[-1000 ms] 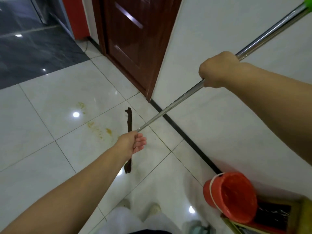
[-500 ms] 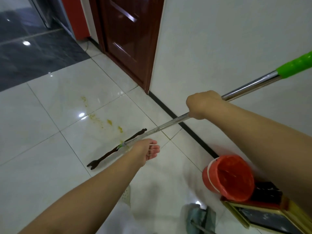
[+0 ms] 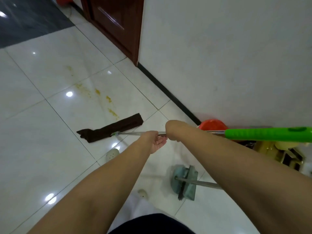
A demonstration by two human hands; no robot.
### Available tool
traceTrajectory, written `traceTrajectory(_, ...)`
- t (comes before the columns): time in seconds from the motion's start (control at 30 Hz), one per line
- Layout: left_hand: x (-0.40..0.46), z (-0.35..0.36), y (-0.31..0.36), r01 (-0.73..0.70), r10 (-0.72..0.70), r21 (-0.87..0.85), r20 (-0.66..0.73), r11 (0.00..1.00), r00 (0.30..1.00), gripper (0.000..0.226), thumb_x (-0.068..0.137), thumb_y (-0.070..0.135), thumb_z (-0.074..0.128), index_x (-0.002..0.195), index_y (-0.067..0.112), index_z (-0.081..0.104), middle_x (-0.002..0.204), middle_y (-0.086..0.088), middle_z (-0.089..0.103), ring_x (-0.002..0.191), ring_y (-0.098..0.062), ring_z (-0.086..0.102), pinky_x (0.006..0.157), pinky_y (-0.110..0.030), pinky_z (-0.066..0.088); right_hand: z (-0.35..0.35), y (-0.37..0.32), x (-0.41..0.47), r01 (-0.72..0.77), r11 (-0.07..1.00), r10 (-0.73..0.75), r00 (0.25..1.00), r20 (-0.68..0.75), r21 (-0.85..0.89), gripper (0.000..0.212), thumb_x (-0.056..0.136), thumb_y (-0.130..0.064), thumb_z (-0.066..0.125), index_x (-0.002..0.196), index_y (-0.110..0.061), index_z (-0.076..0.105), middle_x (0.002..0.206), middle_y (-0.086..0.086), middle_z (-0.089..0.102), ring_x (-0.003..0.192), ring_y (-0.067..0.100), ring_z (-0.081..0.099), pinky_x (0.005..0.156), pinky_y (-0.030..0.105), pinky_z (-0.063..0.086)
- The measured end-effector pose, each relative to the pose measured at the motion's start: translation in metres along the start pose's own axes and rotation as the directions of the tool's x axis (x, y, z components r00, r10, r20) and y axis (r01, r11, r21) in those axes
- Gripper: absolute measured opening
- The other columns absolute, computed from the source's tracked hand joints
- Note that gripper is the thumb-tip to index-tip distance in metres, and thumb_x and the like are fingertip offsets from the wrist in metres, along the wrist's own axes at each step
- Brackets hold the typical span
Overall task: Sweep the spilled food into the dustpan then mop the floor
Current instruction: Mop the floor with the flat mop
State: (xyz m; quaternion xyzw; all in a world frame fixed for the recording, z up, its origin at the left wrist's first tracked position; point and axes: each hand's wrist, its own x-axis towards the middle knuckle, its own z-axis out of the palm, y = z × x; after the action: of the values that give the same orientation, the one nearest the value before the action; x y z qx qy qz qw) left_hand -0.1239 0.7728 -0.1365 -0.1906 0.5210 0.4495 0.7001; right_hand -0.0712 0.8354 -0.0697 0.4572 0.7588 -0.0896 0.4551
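Flat on the white tiles lies the mop's dark brown head (image 3: 109, 130). Its metal pole (image 3: 131, 133) runs right to a green handle (image 3: 268, 134). My right hand (image 3: 173, 130) grips the pole in a fist. Just left of it, my left hand (image 3: 154, 141) lies palm up against the pole with its fingers loosely bent, not wrapped round it. Yellow food smears (image 3: 108, 98) streak the tile beyond the mop head. A teal dustpan with a brush across it (image 3: 184, 181) lies on the floor under my right forearm.
A red bucket (image 3: 212, 124) stands against the white wall, with gold boxes (image 3: 278, 152) to its right. A dark wooden door (image 3: 118, 22) is at the back, dark tiles (image 3: 25, 19) at the far left. My shoes (image 3: 112, 153) stand near the mop.
The pole has swung down to nearly level, and the mop head has turned and now lies flat. My hands have come close together on the pole. The view has tilted down.
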Motion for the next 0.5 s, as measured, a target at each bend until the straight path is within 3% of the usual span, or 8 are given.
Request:
traceTrajectory(0.07, -0.003, -0.007, -0.019, 0.014, -0.014, -0.027, 0.007, 1.0, 1.0, 0.029, 0.102, 0.008, 0.036, 0.078, -0.001, 0.05, 0.073, -0.016, 0.055, 0.07, -0.021, 0.058, 0.087, -0.035, 0.048, 0.017, 0.005, -0.01, 0.023, 0.999, -0.024, 0.999, 0.049, 0.031, 0.029, 0.095, -0.006, 0.051, 0.067, -0.007, 0.042, 0.067, 0.004, 0.045, 0.054, 0.014, 0.043, 0.058, 0.024, 0.041)
traceTrajectory(0.23, -0.003, -0.024, -0.05, 0.02, -0.019, -0.06, 0.009, 0.998, 1.0, 0.031, 0.102, 0.007, 0.034, 0.079, -0.004, 0.049, 0.06, -0.019, 0.062, 0.062, -0.02, 0.046, 0.074, -0.033, 0.05, 0.05, 0.01, -0.028, 0.122, 0.99, -0.128, 0.986, 0.105, 0.069, 0.016, 0.093, -0.006, 0.053, 0.078, -0.008, 0.051, 0.071, 0.002, 0.057, 0.057, 0.011, 0.055, 0.072, 0.028, 0.05)
traceTrajectory(0.3, -0.004, -0.028, -0.06, 0.036, -0.037, -0.078, -0.014, 0.996, 0.999, 0.026, 0.102, 0.007, 0.036, 0.082, -0.004, 0.049, 0.067, -0.02, 0.061, 0.067, -0.023, 0.052, 0.085, -0.036, 0.05, 0.064, 0.007, -0.037, 0.145, 0.98, -0.16, 0.981, 0.106, 0.137, 0.004, 0.092, -0.007, 0.054, 0.09, -0.007, 0.056, 0.078, 0.003, 0.062, 0.061, 0.011, 0.057, 0.072, 0.029, 0.048)
traceTrajectory(0.37, -0.005, -0.031, -0.068, 0.055, -0.06, -0.107, -0.042, 0.993, 0.997, 0.024, 0.102, 0.005, 0.038, 0.082, -0.003, 0.048, 0.076, -0.018, 0.054, 0.078, -0.026, 0.057, 0.09, -0.039, 0.047, 0.081, 0.004, -0.043, 0.123, 0.955, -0.161, 0.979, 0.124, 0.271, 0.013, 0.093, -0.006, 0.051, 0.104, -0.003, 0.058, 0.096, 0.009, 0.07, 0.074, 0.017, 0.066, 0.07, 0.028, 0.049)
traceTrajectory(0.43, -0.006, -0.034, -0.076, 0.069, -0.076, -0.111, -0.058, 0.991, 0.995, 0.025, 0.101, 0.003, 0.038, 0.078, -0.003, 0.047, 0.075, -0.015, 0.05, 0.07, -0.025, 0.054, 0.086, -0.037, 0.046, 0.096, 0.0, -0.049, 0.055, 0.884, -0.15, 0.974, 0.171, 0.464, 0.025, 0.096, -0.003, 0.046, 0.119, 0.002, 0.053, 0.105, 0.018, 0.069, 0.083, 0.024, 0.071, 0.064, 0.025, 0.054)
traceTrajectory(0.5, -0.008, -0.036, -0.083, 0.064, -0.071, -0.082, -0.074, 0.995, 0.995, 0.027, 0.101, 0.001, 0.039, 0.075, -0.002, 0.046, 0.072, -0.014, 0.048, 0.061, -0.022, 0.049, 0.089, -0.036, 0.047, 0.105, -0.002, -0.054, 0.001, 0.8, -0.127, 0.978, 0.167, 0.6, 0.034, 0.095, -0.003, 0.046, 0.129, 0.004, 0.045, 0.095, 0.02, 0.068, 0.065, 0.022, 0.068, 0.055, 0.023, 0.053)
